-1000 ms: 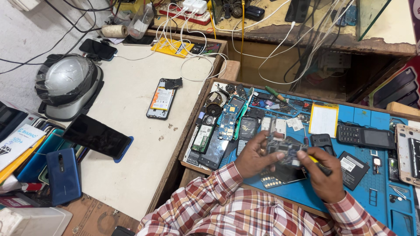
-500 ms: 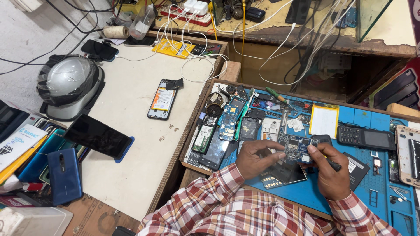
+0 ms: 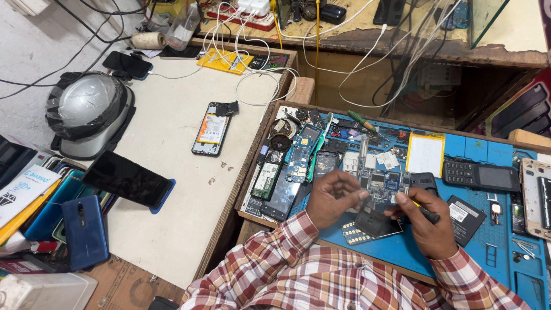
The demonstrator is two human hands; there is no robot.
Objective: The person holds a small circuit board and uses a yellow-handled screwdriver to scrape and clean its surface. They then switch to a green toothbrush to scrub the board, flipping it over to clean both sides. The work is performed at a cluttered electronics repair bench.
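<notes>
Left hand pinches the left edge of a small blue circuit board, long axis running 9 to 3 o'clock, face up. Right hand is closed around a dark screwdriver with its tip at the board. Both hover over a blue work mat crowded with phone parts; the pale bench at 9 o'clock offers open room.

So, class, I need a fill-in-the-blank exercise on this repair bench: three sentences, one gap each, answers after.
1. The left hand steadies a small circuit board over the ____ work mat.
2. The right hand grips a thin ____-handled tool.
3. The grey helmet is wrapped in clear ____.

Answers: blue; black; plastic
</notes>
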